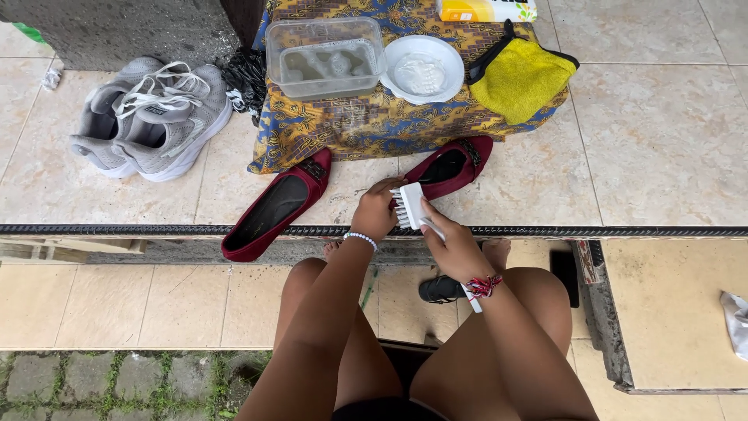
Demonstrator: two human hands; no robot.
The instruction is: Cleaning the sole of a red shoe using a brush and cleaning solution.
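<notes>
Your right hand (453,248) is wrapped around the handle of a white scrubbing brush (411,206), fingers closed on it, with the bristles turned toward your left hand (375,212). Your left hand sits just beside the brush head, its fingers curled down onto the heel end of the right-hand red flat shoe (449,167); whether they grip the shoe or only rest on it you cannot tell from here. That shoe lies on the tiled floor (662,140) with its toe pointing up and right, tucked against the patterned cloth (351,125). The other red flat shoe (276,206) lies well to the left, angled down toward the dark edge strip (156,230), untouched. On the cloth stand a clear plastic container (325,56), a white bowl (421,68) just beside it, and a yellow towel (518,78) to the right. A pair of grey sneakers (148,117) rests on the floor at far left, well apart from both hands. Your knees frame the lower part of the view.
</notes>
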